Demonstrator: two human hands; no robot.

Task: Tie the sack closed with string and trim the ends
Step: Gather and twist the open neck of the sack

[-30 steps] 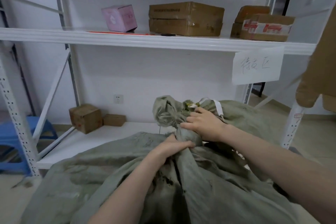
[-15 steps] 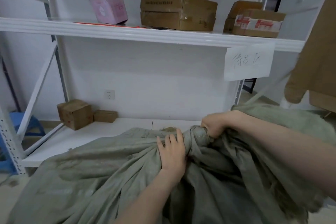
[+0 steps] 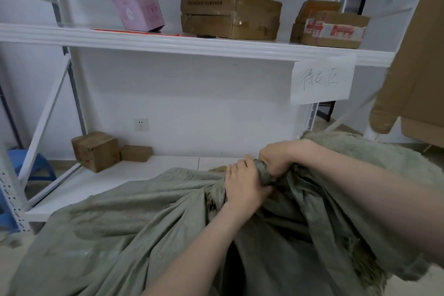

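Note:
A large grey-green sack [image 3: 134, 226] fills the lower half of the view, its cloth gathered into a twisted neck [image 3: 263, 172] near the middle. My left hand [image 3: 242, 187] wraps round the neck from below. My right hand [image 3: 276, 157] grips the top of the bunched neck from the right, fingers curled tight. The sack's open end flops over to the right, behind my right forearm. No string shows; a white strap seen earlier is hidden.
A white metal rack stands ahead. Its low shelf [image 3: 134, 173] holds two small cardboard boxes [image 3: 96, 150]. The upper shelf [image 3: 192, 44] carries a pink box [image 3: 139, 12] and brown cartons [image 3: 230, 15]. A blue stool [image 3: 31, 166] sits left; large cardboard [image 3: 418, 60] leans right.
The sack's bunched top, upright a second ago, is pulled down and over to the right. My right hand shifted right with it; my left hand closed round the neck.

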